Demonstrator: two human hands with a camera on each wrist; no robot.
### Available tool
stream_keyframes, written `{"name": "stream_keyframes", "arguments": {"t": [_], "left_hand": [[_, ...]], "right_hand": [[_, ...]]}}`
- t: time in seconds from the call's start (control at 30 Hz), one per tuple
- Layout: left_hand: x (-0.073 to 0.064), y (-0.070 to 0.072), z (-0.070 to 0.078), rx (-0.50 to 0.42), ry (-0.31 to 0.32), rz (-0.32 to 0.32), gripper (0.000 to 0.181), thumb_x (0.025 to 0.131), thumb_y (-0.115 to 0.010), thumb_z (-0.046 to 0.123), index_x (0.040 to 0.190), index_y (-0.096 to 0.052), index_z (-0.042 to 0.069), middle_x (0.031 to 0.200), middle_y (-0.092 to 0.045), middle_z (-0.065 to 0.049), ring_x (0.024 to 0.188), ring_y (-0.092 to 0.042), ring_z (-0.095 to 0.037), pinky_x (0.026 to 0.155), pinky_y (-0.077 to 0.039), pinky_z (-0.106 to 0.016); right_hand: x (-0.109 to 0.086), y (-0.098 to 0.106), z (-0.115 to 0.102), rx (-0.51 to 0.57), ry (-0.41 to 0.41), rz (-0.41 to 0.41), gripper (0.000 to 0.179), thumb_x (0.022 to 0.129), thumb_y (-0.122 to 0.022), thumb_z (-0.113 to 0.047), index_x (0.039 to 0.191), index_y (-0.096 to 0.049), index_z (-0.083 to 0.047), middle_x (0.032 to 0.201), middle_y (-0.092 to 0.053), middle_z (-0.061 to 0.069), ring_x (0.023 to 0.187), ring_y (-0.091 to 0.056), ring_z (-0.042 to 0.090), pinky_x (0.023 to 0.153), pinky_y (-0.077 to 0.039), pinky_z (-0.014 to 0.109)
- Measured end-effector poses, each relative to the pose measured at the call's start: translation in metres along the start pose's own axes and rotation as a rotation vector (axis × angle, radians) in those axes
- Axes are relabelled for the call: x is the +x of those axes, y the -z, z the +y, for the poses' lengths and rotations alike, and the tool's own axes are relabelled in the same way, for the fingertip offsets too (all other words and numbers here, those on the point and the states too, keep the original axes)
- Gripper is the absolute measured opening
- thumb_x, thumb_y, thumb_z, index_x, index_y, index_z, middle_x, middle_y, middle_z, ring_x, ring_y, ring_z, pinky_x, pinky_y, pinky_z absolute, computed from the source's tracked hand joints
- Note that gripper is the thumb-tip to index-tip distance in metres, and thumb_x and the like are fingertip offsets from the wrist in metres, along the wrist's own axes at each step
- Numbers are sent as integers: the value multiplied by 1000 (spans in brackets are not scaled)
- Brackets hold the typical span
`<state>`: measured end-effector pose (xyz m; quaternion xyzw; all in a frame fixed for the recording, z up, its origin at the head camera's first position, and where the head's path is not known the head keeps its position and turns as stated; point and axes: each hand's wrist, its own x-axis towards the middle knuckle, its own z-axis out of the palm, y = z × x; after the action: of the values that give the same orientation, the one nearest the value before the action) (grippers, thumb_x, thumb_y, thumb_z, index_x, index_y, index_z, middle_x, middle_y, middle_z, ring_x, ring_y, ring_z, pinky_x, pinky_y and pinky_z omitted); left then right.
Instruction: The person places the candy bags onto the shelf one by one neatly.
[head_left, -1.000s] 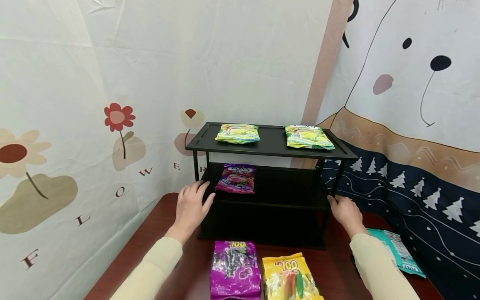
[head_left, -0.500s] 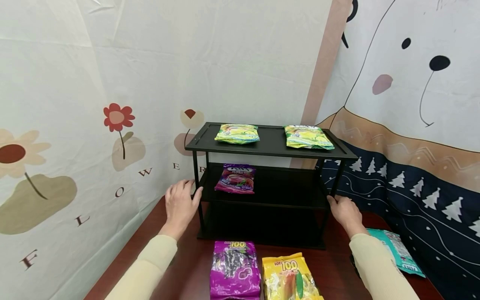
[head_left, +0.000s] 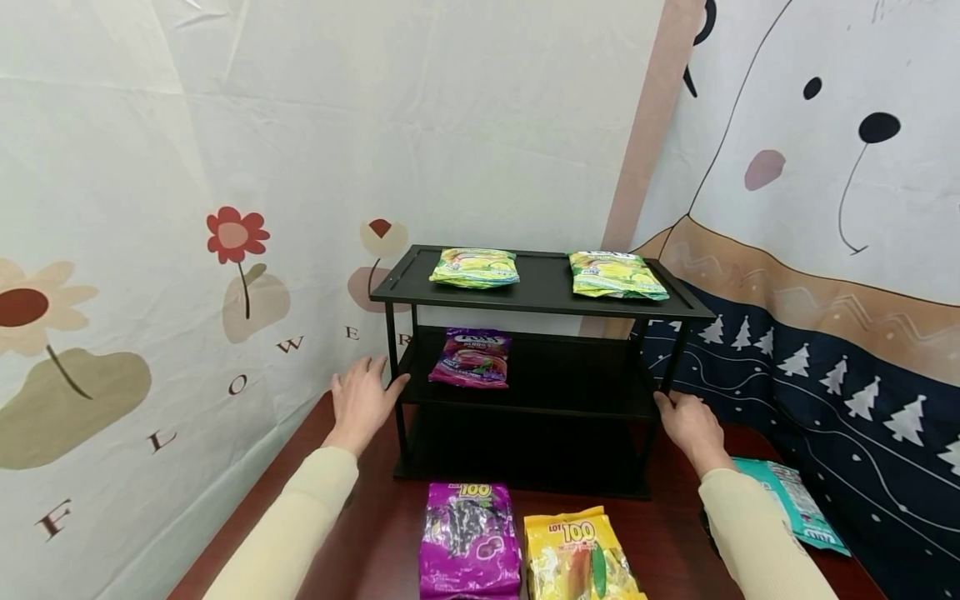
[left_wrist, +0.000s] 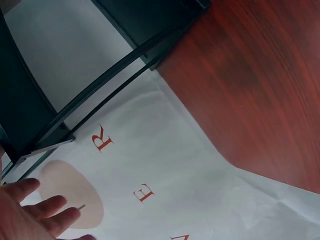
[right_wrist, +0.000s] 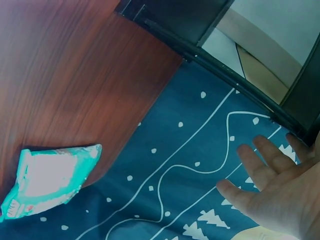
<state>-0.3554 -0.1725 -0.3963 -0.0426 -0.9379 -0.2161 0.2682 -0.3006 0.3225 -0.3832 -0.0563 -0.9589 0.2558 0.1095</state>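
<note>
A black shelf rack [head_left: 570, 375] with three levels stands on the table. My left hand [head_left: 362, 402] is at its left front post, thumb toward the middle shelf's corner and fingers spread outside the frame. The left wrist view shows loosely extended fingers [left_wrist: 57, 210] beside the rack. My right hand [head_left: 692, 425] is at the right front post, its thumb at the middle shelf's corner. In the right wrist view its fingers [right_wrist: 265, 165] are extended and hold nothing. A purple candy bag [head_left: 472, 358] lies on the middle shelf; two yellow-green candy bags [head_left: 474, 267] lie on top.
In front of the rack lie a purple candy bag [head_left: 470, 542] and a yellow candy bag [head_left: 581, 554]. A teal bag [head_left: 795, 504] lies by my right forearm. Printed cloth [head_left: 300, 167] hangs behind the reddish-brown table [head_left: 375, 533] and along its sides.
My left hand has moved left, from the middle shelf's front corner to outside the left post, and its fingers have spread. My right hand and the bags look unchanged.
</note>
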Motion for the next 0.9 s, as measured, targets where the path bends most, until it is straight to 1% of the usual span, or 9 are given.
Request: {"name": "stream_keyframes", "arguments": {"t": [0.2, 0.27, 0.33, 0.47, 0.57, 0.63, 0.7, 0.83, 0.9], "left_hand": [[6, 0, 1, 33, 27, -106, 61, 99, -57, 43, 139, -54, -4, 139, -48, -30, 130, -41, -47, 106, -14, -75], [7, 0, 3, 38, 30, -132, 59, 101, -55, 41, 137, -55, -5, 134, -52, -29, 127, -43, -48, 105, -15, -75], [8, 0, 4, 38, 36, -158, 55, 102, -52, 40, 134, -58, -5, 131, -54, -28, 125, -45, -48, 105, -16, -75], [8, 2, 7, 38, 56, -208, 51, 105, -47, 37, 132, -60, -3, 128, -56, -26, 122, -46, -48, 102, -20, -75], [10, 3, 8, 27, 81, -255, 51, 106, -42, 37, 135, -58, -2, 133, -53, -26, 125, -43, -47, 102, -20, -75], [11, 3, 9, 14, 97, -284, 52, 107, -40, 38, 137, -56, -1, 135, -52, -26, 128, -41, -47, 102, -19, -75], [13, 3, 10, 0, 117, -311, 53, 107, -38, 38, 140, -54, -1, 137, -50, -26, 130, -39, -47, 103, -18, -75], [14, 3, 13, -16, 137, -339, 54, 107, -36, 38, 142, -52, 0, 139, -49, -26, 132, -36, -47, 103, -16, -75], [14, 3, 14, -23, 141, -344, 55, 107, -36, 39, 143, -51, 0, 138, -49, -25, 132, -36, -47, 103, -16, -75]], "right_hand": [[0, -1, 1, 27, 6, -4, 64, 107, -33, -46, 139, -49, 8, 135, -48, 37, 111, -52, 52, 90, -42, 65], [0, -1, 2, 33, 1, -10, 65, 107, -32, -46, 139, -49, 8, 135, -48, 37, 111, -52, 51, 90, -41, 64], [-1, -1, 2, 38, -3, -12, 63, 107, -33, -45, 138, -50, 7, 132, -50, 36, 106, -53, 49, 87, -43, 63], [-2, 0, 3, 51, 1, -18, 61, 107, -34, -45, 136, -52, 5, 131, -51, 35, 105, -53, 48, 85, -43, 62], [-3, 1, 5, 62, 12, -36, 67, 107, -31, -48, 142, -45, 7, 139, -44, 36, 118, -48, 53, 94, -39, 66], [-3, 2, 8, 67, 25, -49, 71, 107, -30, -50, 144, -42, 9, 141, -42, 37, 122, -45, 55, 97, -37, 67], [-2, 4, 13, 70, 28, -84, 77, 106, -26, -54, 148, -33, 10, 146, -35, 37, 130, -36, 56, 103, -31, 68], [-2, 9, 29, 65, 6, -150, 88, 103, -15, -62, 150, -27, 11, 149, -28, 38, 134, -28, 58, 105, -26, 68], [-4, 13, 40, 56, -28, -171, 92, 101, -9, -65, 150, -27, 11, 149, -25, 39, 133, -27, 59, 106, -25, 68]]}}
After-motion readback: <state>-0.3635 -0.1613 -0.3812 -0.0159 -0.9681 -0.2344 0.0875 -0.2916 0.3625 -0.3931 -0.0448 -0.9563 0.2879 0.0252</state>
